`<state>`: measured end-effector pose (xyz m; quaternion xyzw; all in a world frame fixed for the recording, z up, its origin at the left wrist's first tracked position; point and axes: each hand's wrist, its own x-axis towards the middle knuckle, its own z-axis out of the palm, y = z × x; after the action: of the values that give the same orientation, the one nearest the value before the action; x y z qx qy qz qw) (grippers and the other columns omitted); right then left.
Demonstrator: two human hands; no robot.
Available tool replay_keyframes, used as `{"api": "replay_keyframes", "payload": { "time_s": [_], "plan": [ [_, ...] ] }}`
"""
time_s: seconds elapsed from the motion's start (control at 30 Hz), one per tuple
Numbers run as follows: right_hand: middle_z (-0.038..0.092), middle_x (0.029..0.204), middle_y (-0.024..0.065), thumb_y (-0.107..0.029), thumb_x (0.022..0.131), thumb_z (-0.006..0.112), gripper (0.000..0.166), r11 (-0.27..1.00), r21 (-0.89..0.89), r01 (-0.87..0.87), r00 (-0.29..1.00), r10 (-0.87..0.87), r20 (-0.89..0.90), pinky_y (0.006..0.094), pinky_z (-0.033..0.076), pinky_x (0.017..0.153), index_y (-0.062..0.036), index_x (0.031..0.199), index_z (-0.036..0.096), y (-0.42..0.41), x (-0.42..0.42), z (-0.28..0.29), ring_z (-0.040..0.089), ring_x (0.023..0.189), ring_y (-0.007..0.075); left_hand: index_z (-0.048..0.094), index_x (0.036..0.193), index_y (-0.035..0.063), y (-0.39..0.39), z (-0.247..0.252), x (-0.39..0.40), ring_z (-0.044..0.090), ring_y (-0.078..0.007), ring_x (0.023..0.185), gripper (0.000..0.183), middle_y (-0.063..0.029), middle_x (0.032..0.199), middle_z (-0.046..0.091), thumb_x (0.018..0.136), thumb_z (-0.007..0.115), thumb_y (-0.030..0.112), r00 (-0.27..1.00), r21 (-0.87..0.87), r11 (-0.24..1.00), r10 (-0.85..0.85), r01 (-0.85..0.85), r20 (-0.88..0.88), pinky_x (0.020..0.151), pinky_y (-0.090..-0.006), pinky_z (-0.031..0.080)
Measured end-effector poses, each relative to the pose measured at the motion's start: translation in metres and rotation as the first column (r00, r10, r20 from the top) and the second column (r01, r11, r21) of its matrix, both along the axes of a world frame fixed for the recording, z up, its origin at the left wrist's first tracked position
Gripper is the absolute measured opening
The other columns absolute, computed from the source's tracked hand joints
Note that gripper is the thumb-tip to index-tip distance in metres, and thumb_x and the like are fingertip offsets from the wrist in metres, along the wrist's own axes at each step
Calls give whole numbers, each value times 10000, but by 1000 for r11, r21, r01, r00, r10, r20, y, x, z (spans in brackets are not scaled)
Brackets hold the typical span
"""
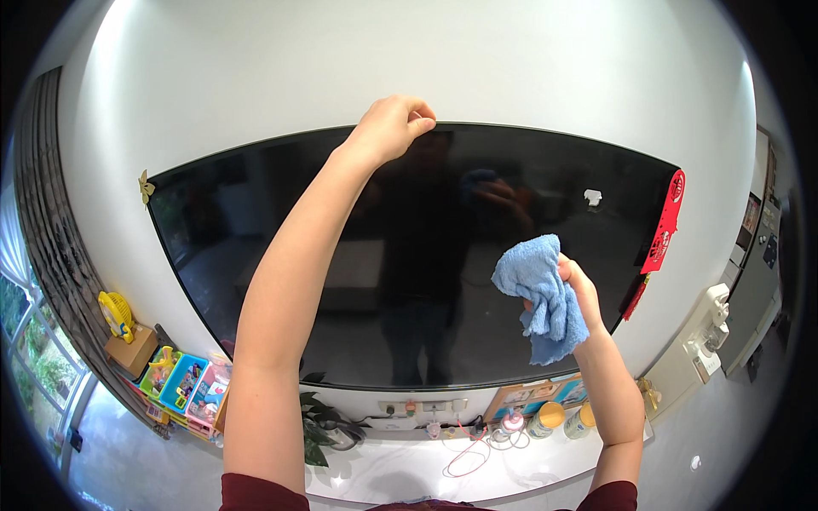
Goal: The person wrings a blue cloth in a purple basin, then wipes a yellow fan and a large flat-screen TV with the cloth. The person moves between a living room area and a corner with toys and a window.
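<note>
A large wall-mounted television (409,255) with a dark, reflective screen spans the view. My left hand (397,128) is raised to its top edge, fingers curled with thumb and fingertips at the rim; whether they pinch anything is not visible. In my right hand (575,281) is a bunched blue cloth (543,297), held in front of the right part of the screen. A small white patch (593,197) shows on the screen's upper right. A red hanging decoration (664,223) with a tassel is at the right edge, and a gold flower ornament (146,188) is at the upper left corner.
Below the television, a white shelf (396,466) bears yellow-lidded cans (547,418), a pink-topped bottle (512,421), cables (470,457) and a leafy plant (314,425). Coloured toy bins (184,382), a yellow fan (116,315) on a cardboard box (131,351) and a curtain (57,223) stand left.
</note>
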<state>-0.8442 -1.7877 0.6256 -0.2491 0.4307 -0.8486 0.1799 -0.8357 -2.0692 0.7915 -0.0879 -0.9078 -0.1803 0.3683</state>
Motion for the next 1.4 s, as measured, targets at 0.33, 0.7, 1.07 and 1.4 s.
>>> {"api": "replay_keyframes", "payload": {
  "time_s": [0.33, 0.7, 1.07, 1.4],
  "plan": [
    [622, 840, 113, -198, 815, 462, 287, 999, 30, 27, 1000, -28, 14, 317, 565, 572, -36, 1029, 564, 0, 6, 3, 632, 636, 212, 668, 1005, 20, -14, 3, 7, 620, -216, 928, 259, -141, 966, 667, 901, 605, 248, 998, -81, 995, 62, -62, -9, 819, -340, 480],
    [605, 806, 81, -198, 855, 437, 222, 994, -98, -50, 997, 43, -70, 299, 541, 580, -47, 967, 554, 12, -16, 13, 610, 645, 180, 655, 932, 5, -49, 5, 25, 557, -120, 775, 264, -40, 799, 624, 894, 608, 263, 996, 21, 999, 43, -44, 77, 737, -275, 452],
    [613, 833, 111, -223, 832, 460, 288, 995, -74, 71, 996, -75, -55, 317, 544, 576, -31, 1031, 541, 32, -27, 2, 621, 664, 208, 658, 845, 4, -92, 1, 57, 573, -149, 716, 292, -65, 745, 637, 863, 655, 296, 991, -1, 991, 132, -132, 5, 690, -293, 466],
    [612, 792, 79, -245, 828, 478, 200, 997, -69, 39, 997, -34, 71, 315, 541, 541, -73, 899, 551, -17, -19, 6, 614, 630, 198, 690, 918, 21, -93, 0, 45, 629, -173, 840, 303, -90, 848, 682, 854, 660, 315, 997, 32, 996, 83, -83, 3, 785, -300, 483]
  ]
}}
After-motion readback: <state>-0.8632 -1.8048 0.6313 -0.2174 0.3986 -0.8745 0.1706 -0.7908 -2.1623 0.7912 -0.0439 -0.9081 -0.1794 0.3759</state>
